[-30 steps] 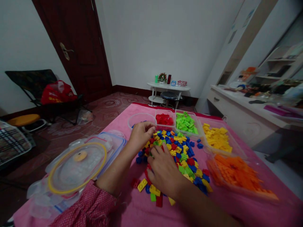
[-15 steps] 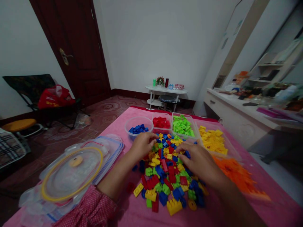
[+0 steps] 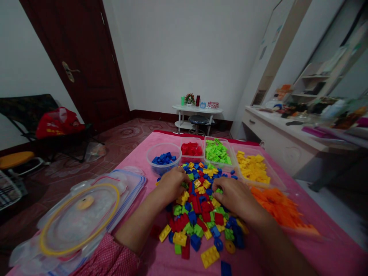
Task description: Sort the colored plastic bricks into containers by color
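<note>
left hand (image 3: 171,184): pulling back from round clear plastic bowl of blue bricks (image 3: 163,158) | right hand (image 3: 236,197): crossing the mixed coloured plastic brick pile (image 3: 198,220), fingertips closing toward left fingers (image 3: 184,179)

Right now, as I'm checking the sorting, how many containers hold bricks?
5: blue-brick bowl, red-brick tub and green-brick tub in a row behind the mixed pile, yellow-brick tray right of those, orange-brick tray nearest on the right. None seems hidden.

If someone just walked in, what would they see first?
The bright heap of mixed bricks in the middle of the pink cloth, with the left hand and right hand resting on it. Behind it sit sorted blue bricks, red bricks, green bricks and yellow bricks.
</note>
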A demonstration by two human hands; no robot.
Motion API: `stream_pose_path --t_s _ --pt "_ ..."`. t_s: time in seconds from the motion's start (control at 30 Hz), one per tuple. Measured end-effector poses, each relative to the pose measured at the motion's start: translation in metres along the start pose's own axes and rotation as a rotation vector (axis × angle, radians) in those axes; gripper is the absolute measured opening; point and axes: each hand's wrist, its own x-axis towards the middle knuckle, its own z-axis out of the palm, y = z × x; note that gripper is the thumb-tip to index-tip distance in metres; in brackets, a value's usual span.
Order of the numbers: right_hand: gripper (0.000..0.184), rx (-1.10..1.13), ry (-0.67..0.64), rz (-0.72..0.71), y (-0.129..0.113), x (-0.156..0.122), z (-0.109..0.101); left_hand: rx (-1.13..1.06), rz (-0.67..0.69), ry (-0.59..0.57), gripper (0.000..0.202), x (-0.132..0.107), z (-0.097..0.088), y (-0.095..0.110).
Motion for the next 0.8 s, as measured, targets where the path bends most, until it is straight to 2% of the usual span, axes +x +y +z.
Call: stream_pose_path --t_s 0.13,0.27,0.43,0.57,0.7,0.8 --pt "0.017 -0.047 -0.127 -0.042 -0.001 -0.011 -0.017 -0.042 -0.016 0.003 0.027 0.002 0.002 -0.001" --pt "0.024 -0.106 -0.235 -0.041 -0.010 -0.016 -0.016 -0.067 -0.015 -0.007 0.033 0.004 0.003 -0.003" --pt "0.036 -0.117 -0.231 -0.022 -0.013 -0.015 -0.009 -0.037 -0.004 0.018 0.031 0.002 0.003 -0.002" --pt "0.039 -0.071 -0.248 -0.024 -0.010 -0.015 -0.011 0.063 -0.065 0.013 0.027 0.001 0.002 0.002" --pt "0.036 -0.039 -0.229 -0.047 -0.010 -0.014 -0.012 0.098 -0.137 -0.041 0.030 0.001 -0.001 0.006" --pt "0.022 -0.026 -0.200 -0.074 -0.010 -0.014 -0.010 0.084 -0.159 -0.029 0.029 0.001 -0.004 0.007"
